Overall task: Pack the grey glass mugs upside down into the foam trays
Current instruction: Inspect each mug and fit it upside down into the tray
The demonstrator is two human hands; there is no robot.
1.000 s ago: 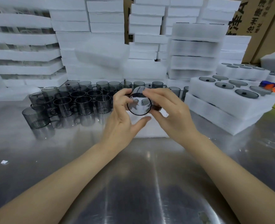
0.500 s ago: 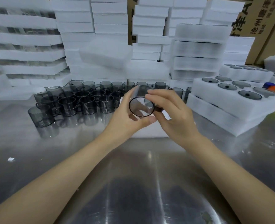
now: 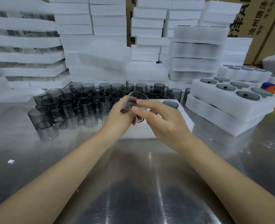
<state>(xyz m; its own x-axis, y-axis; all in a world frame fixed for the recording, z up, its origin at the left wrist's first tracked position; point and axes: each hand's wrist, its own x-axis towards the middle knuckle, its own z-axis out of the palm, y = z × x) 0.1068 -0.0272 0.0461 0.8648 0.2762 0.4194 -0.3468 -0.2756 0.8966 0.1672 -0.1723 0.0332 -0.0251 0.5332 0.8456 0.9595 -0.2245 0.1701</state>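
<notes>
the mug has turned from mouth-facing-us to nearly base-up, just above the foam tray; the left hand and right hand both grip it, close together; seating it looks next

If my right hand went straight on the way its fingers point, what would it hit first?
The mug it holds, with the left hand right behind; beyond them probably the loose mugs on the table, though depth is unclear.
</notes>
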